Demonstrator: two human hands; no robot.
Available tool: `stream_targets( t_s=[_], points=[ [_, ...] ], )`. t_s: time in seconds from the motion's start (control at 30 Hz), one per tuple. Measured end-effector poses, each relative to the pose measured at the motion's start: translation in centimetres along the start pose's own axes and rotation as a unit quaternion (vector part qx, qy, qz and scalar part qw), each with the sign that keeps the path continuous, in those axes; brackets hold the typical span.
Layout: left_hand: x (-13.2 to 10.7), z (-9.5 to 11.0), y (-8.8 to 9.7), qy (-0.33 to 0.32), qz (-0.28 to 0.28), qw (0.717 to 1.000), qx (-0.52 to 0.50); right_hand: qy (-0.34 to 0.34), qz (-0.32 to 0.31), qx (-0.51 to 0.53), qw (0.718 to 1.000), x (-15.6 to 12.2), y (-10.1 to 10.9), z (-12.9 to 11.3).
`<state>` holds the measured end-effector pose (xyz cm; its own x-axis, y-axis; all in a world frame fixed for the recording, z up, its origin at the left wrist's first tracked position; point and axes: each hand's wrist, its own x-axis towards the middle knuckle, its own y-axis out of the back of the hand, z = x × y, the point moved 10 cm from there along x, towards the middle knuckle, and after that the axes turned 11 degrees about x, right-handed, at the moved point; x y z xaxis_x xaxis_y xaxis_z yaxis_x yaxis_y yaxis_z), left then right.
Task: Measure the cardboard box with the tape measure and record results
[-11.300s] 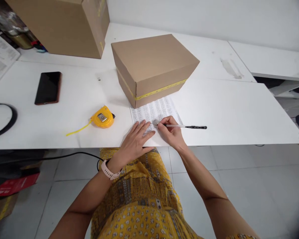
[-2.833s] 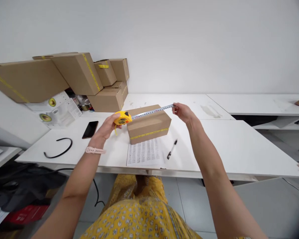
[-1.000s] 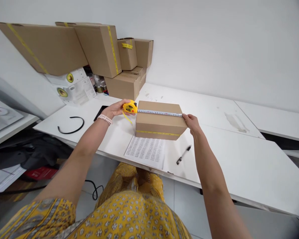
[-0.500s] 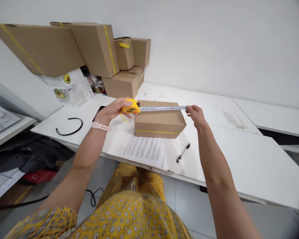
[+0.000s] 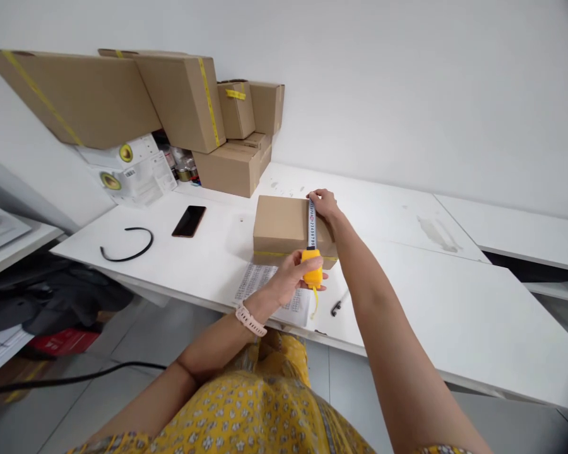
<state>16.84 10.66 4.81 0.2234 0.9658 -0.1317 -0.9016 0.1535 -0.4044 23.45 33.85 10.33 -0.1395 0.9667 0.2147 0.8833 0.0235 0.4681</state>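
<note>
A small brown cardboard box (image 5: 279,224) with a yellow tape band sits on the white table (image 5: 430,302). My left hand (image 5: 291,277) grips the yellow tape measure case (image 5: 312,272) at the box's near side. Its white blade (image 5: 311,224) runs front to back over the box top. My right hand (image 5: 324,203) pinches the blade's tip at the far top edge. A printed sheet (image 5: 265,291) lies in front of the box, partly under my left hand. A pen (image 5: 337,304) lies to its right, partly behind my right arm.
A black phone (image 5: 189,221) and a black curved band (image 5: 125,246) lie on the table's left part. Several cardboard boxes (image 5: 180,101) and white cartons (image 5: 127,167) are stacked at the back left. A black cable (image 5: 76,378) runs on the tiled floor.
The tape ran left to right over the box; now it runs front to back. My left hand brought the case to the near side. My right hand moved to the far edge.
</note>
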Motion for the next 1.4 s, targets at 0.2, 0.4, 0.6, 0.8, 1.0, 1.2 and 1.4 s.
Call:
stream_targets(
  t_s=[0.2, 0.4, 0.6, 0.8, 1.0, 1.2, 1.4],
  points=[
    [0.7, -0.6, 0.3, 0.016, 0.023, 0.999, -0.017, 0.007, -0.019, -0.029, 0.999, 0.9, -1.1, 0.9],
    [0.8, -1.5, -0.2, 0.014, 0.03, 0.999, -0.025, 0.024, -0.039, -0.034, 0.998, 1.3, -1.9, 1.5],
    [0.4, -0.2, 0.2, 0.003, 0.022, 1.0, 0.005, 0.0, -0.026, 0.034, 0.999, 1.1, -0.7, 1.0],
    [-5.6, 4.2, 6.9, -0.12, 0.104, 0.976, 0.149, -0.001, 0.137, 0.176, 0.975, -4.5, 9.1, 4.7],
    [-5.8, 3.7, 14.4, -0.092, 0.188, 0.96, 0.184, -0.088, 0.049, 0.194, 0.976, -13.4, 7.6, 8.8],
    [-3.9, 9.9, 12.9, -0.161, 0.139, 0.956, 0.2, -0.013, 0.059, 0.025, 0.998, -13.6, 8.7, 1.0],
    [-1.7, 14.4, 12.4, -0.196, 0.125, 0.949, 0.212, -0.039, 0.123, -0.236, 0.963, -12.0, 10.8, -3.2]
  ],
)
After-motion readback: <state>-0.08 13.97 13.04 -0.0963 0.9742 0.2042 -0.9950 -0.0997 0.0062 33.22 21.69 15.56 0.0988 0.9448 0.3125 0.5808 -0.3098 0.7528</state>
